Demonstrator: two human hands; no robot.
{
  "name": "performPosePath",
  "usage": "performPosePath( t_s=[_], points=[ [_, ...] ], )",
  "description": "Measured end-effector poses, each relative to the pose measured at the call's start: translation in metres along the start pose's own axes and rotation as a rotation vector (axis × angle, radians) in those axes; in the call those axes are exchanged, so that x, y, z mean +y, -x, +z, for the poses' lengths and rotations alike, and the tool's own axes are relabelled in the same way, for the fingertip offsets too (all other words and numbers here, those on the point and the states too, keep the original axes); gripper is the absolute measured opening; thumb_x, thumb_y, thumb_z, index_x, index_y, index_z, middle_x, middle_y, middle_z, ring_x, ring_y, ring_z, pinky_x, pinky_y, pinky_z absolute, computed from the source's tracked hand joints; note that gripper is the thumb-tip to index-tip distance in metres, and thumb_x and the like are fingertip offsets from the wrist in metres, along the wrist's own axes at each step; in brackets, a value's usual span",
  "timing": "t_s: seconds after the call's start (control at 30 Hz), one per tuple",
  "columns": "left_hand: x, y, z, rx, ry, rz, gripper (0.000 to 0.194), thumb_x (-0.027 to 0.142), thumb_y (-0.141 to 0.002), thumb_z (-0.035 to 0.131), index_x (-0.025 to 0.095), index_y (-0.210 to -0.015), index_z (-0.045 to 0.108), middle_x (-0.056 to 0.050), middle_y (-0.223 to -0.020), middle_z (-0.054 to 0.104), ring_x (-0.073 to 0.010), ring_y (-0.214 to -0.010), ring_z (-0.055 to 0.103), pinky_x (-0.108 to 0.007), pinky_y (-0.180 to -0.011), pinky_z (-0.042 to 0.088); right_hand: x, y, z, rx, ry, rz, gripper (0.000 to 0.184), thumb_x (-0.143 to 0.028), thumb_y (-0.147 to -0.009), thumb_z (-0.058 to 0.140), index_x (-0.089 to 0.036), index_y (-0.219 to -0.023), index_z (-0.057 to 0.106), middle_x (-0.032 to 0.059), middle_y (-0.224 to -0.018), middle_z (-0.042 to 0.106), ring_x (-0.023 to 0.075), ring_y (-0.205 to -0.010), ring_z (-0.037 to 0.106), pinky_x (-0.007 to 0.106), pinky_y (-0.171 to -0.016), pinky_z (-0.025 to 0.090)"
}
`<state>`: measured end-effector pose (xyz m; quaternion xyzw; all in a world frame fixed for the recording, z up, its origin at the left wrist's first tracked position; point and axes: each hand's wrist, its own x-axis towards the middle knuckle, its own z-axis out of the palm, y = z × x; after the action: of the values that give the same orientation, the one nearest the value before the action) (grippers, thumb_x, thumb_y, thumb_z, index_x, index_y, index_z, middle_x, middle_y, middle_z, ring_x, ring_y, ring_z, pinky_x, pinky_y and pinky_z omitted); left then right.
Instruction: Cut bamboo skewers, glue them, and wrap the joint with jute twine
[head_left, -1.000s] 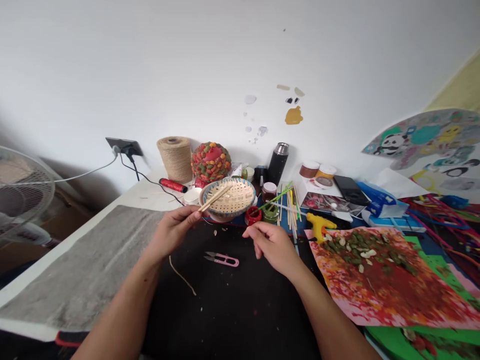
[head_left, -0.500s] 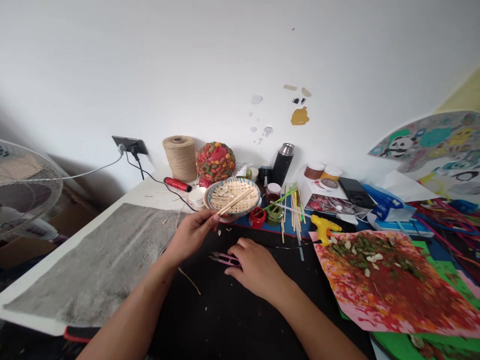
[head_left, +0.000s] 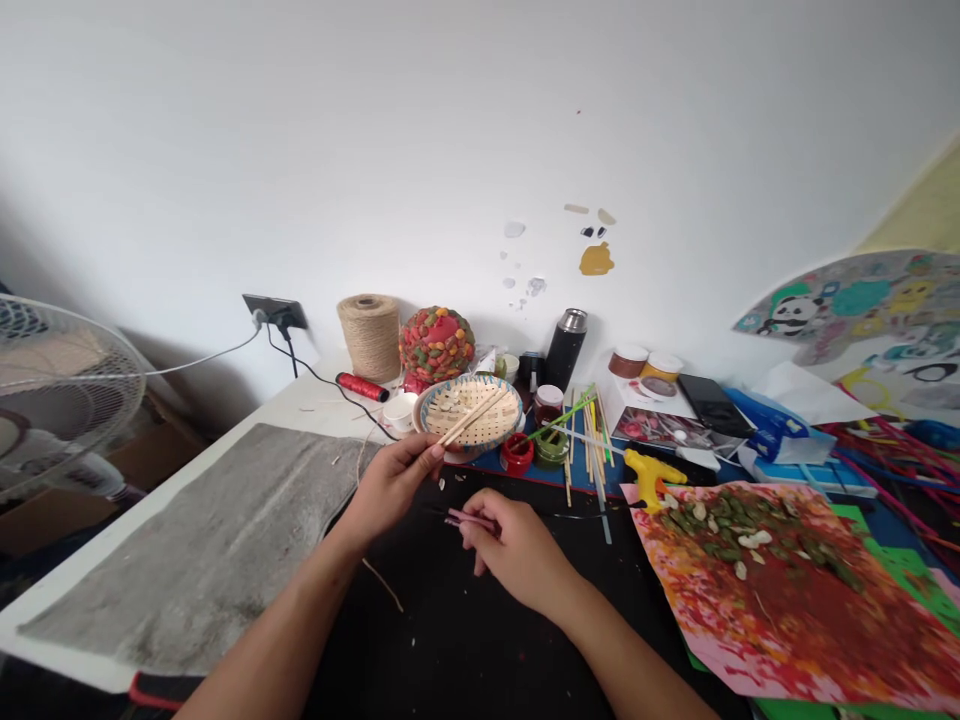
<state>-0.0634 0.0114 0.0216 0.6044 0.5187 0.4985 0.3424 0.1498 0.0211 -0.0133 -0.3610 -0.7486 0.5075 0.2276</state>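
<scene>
Pinching slender wooden sticks (head_left: 471, 418) over a woven bamboo basket (head_left: 499, 422), the left hand (head_left: 394, 483) is closed on their near ends; contact with the basket cannot be judged; the right hand (head_left: 514, 545) grips pink thread snips (head_left: 477, 520), blades indistinct; the sticks appear loose, with no binding visible; the basket holds small pale fragments; beside it, an open jar of red paint (head_left: 517, 455) and one of green (head_left: 553, 448) contain sticks; behind, a ball (head_left: 437, 345) is already studded with coloured pieces; rightward, paint-smeared paper (head_left: 795, 625) carries green pieces and a few pale, seemingly unpainted ones.
</scene>
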Motion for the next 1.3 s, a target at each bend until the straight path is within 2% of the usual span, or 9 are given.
performPosePath(
  t_s=[0.1,0.2,0.33,0.47,0.63,0.77,0.97,1.07,1.3],
  points=[
    [-0.002,0.0,-0.001,0.018,0.013,-0.01,0.045,0.06,-0.093,0.063,0.017,-0.085,0.071,0.002,-0.066,0.055,-0.0147,-0.064,0.048,-0.026,-0.062,0.039,0.003,-0.002,-0.001,0.013,-0.193,0.004,0.003,-0.024,-0.102,0.056,-0.022,-0.101,0.057,-0.0026,-0.084,0.07,0.008,-0.047,0.058,0.021,-0.049,0.041],
    [-0.005,0.0,-0.002,0.051,0.048,-0.021,0.045,0.061,-0.091,0.067,0.017,-0.089,0.073,0.002,-0.067,0.055,-0.014,-0.064,0.047,-0.025,-0.061,0.038,0.003,-0.003,-0.002,0.036,-0.226,-0.024,0.006,-0.027,-0.104,0.054,-0.022,-0.101,0.056,-0.0033,-0.082,0.07,0.0073,-0.044,0.05,0.021,-0.048,0.038],
    [-0.01,-0.001,-0.002,0.12,0.156,-0.041,0.045,0.061,-0.089,0.072,0.016,-0.09,0.074,0.002,-0.065,0.053,-0.0127,-0.061,0.046,-0.024,-0.057,0.035,-0.003,0.0,-0.003,0.06,-0.048,-0.051,0.005,-0.023,-0.102,0.057,-0.022,-0.098,0.06,-0.0033,-0.076,0.069,0.0119,-0.06,0.06,0.023,-0.059,0.042],
    [-0.015,-0.002,-0.004,0.321,0.268,0.013,0.037,0.054,-0.092,0.072,0.017,-0.097,0.074,0.003,-0.068,0.051,-0.0116,-0.061,0.043,-0.022,-0.054,0.032,-0.009,0.005,-0.001,0.059,0.244,-0.099,0.008,-0.017,-0.097,0.063,-0.024,-0.1,0.067,-0.0006,-0.086,0.075,0.0168,-0.079,0.07,0.026,-0.07,0.044],
    [-0.007,-0.005,-0.027,0.495,0.29,0.045,0.028,0.046,-0.096,0.068,0.018,-0.098,0.071,0.006,-0.065,0.04,-0.0102,-0.055,0.035,-0.022,-0.051,0.026,-0.011,0.006,0.001,0.046,0.368,-0.131,0.012,-0.013,-0.095,0.067,-0.023,-0.101,0.069,0.0006,-0.095,0.077,0.018,-0.084,0.071,0.027,-0.074,0.045],
    [0.002,-0.014,-0.057,0.482,0.054,-0.009,0.032,0.05,-0.095,0.063,0.019,-0.099,0.069,0.007,-0.061,0.038,-0.0117,-0.051,0.032,-0.024,-0.049,0.025,-0.011,0.006,-0.001,0.008,0.413,-0.136,0.013,-0.016,-0.093,0.075,-0.023,-0.103,0.07,0.0019,-0.103,0.075,0.0197,-0.095,0.071,0.029,-0.083,0.049],
    [-0.011,-0.033,-0.072,0.334,-0.61,-0.196,0.037,0.05,-0.083,0.065,0.021,-0.105,0.072,-0.002,-0.082,0.073,-0.0236,-0.077,0.064,-0.03,-0.071,0.046,-0.008,0.008,-0.006,-0.104,0.58,-0.141,0.03,-0.025,-0.093,0.08,-0.023,-0.122,0.073,0.0052,-0.115,0.073,0.0247,-0.106,0.069,0.035,-0.092,0.051],
    [-0.027,-0.038,-0.069,0.274,-0.664,-0.24,0.036,0.046,-0.082,0.067,0.021,-0.107,0.076,-0.005,-0.088,0.079,-0.0268,-0.081,0.069,-0.031,-0.073,0.046,-0.008,0.008,-0.007,-0.115,0.628,-0.136,0.037,-0.029,-0.093,0.081,-0.022,-0.128,0.072,0.0072,-0.121,0.071,0.0269,-0.112,0.068,0.037,-0.097,0.051],
    [-0.04,-0.046,-0.064,0.241,-0.733,-0.276,0.025,0.043,-0.084,0.065,0.022,-0.09,0.078,-0.007,-0.083,0.08,-0.0271,-0.081,0.069,-0.029,-0.069,0.041,-0.009,0.006,-0.005,-0.132,0.664,-0.105,0.022,-0.03,-0.093,0.082,-0.022,-0.112,0.077,0.0062,-0.114,0.07,0.0251,-0.101,0.07,0.035,-0.088,0.052]
  ],
)
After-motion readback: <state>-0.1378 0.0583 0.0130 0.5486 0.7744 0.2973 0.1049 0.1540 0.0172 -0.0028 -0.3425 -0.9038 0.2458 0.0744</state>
